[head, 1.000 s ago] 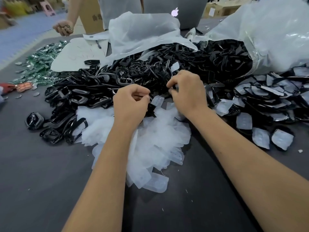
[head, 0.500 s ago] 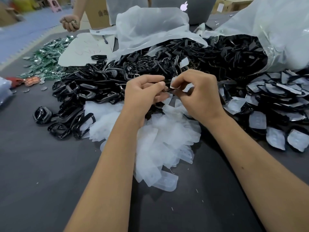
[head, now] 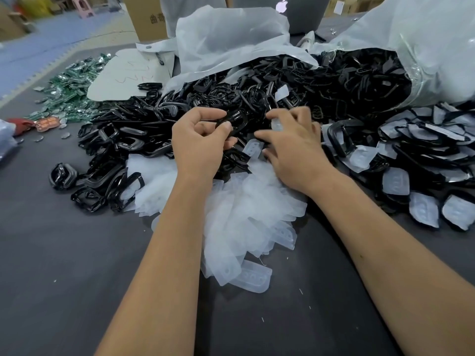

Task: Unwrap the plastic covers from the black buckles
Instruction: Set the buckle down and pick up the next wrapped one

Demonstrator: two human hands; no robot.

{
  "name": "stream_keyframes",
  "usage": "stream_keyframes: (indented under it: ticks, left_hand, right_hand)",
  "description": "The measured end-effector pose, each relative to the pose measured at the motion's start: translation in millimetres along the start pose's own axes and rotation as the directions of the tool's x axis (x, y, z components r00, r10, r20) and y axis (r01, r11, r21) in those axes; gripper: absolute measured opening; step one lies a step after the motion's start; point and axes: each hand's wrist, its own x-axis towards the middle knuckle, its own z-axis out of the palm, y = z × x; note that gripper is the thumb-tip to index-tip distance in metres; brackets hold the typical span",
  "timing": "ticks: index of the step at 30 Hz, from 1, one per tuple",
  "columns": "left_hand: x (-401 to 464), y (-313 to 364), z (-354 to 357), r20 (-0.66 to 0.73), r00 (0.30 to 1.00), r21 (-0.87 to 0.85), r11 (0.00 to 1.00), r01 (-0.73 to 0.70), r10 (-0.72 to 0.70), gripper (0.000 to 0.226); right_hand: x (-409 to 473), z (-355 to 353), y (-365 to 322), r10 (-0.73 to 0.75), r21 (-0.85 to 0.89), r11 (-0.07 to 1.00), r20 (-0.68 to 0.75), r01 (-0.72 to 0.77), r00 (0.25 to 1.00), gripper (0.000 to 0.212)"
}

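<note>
Head view: glossy black buckles (head: 159, 129), rounded rectangular loops of hard plastic, lie heaped across the far half of a dark grey matte table (head: 64, 265). More of them spill from a crinkled translucent white bag (head: 424, 42) at the far right corner. Toward the right edge sits a cluster of wrapped buckles (head: 421, 173), each with a milky, flat, tab-shaped cover over its middle. Near the table's centre lies a loose mound of removed covers (head: 246, 214), frosted and thin, with small round embossed dots on some. At the far left edge a pile of green shiny pieces (head: 69, 91) lies beside a pale sheet (head: 128, 75). A cardboard box (head: 146, 19) and a grey laptop lid (head: 303, 11) stand at the far edge.

Both forearms reach in from the near edge, over the mound of covers. The left hand (head: 200, 142) is curled, thumb and fingertips pinching one bare-looking black buckle (head: 234, 120), raised just above the heap. The right hand (head: 295, 147) sits just beside it, palm down, fingers spread and loosely bent over the pile; a small pale cover (head: 276, 125) shows under its fingers, slightly blurred, and whether the fingers actually pinch it cannot be told. The held buckle is between the two hands, closer to the left.
</note>
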Motion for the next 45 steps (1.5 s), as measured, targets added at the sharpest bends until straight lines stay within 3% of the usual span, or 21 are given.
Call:
stream_keyframes:
  ticks: [2, 9, 15, 19, 24, 33, 40, 45]
  left_hand:
    - [-0.3, -0.6, 0.0, 0.010, 1.000, 0.004, 1.000, 0.016, -0.016, 0.018]
    - [-2.0, 1.1, 1.0, 0.027, 0.998, 0.007, 0.999, 0.051, -0.051, 0.022]
    - [-2.1, 0.7, 2.7, 0.025, 0.998, 0.005, 0.998, 0.058, -0.058, 0.022]
    - [-3.7, 1.2, 4.1, 0.041, 0.998, 0.012, 0.999, 0.048, -0.048, 0.025]
    - [-6.1, 2.9, 4.5, 0.066, 0.997, 0.016, 0.999, 0.047, -0.048, 0.025]
    - [-8.4, 6.7, 7.1, 0.128, 0.986, -0.077, 0.990, 0.116, -0.105, 0.031]
    - [-7.6, 1.3, 7.9, 0.132, 0.984, -0.033, 0.991, 0.128, -0.122, 0.031]
    - [-5.6, -1.8, 8.4, 0.137, 0.984, -0.044, 0.991, 0.123, -0.116, 0.030]
  right_hand:
    - [1.7, 3.2, -1.7, 0.062, -0.036, 0.998, 0.061, -0.060, 0.996, 0.032]
    - [1.9, 1.7, 1.9, 0.093, -0.033, 0.995, -0.020, -0.094, 0.995, 0.020]
    - [-0.5, -0.6, 1.5, 0.096, 0.179, 0.983, -0.265, -0.049, 0.959, 0.025]
    - [-1.4, -4.3, 1.0, 0.216, 0.575, 0.817, -0.263, -0.027, 0.940, 0.024]
    - [-2.4, -0.2, -1.5, 0.229, 0.805, 0.592, -0.123, -0.038, 0.966, 0.015]
    - [-3.0, -1.5, -4.7, 0.188, 0.839, 0.544, -0.096, -0.022, 0.977, 0.024]
    - [-3.1, -1.8, -5.4, 0.242, 0.861, 0.509, -0.114, -0.025, 0.964, 0.037]
    - [-0.7, -2.4, -1.6, 0.431, 0.938, 0.331, -0.059, -0.098, 0.901, 0.045]
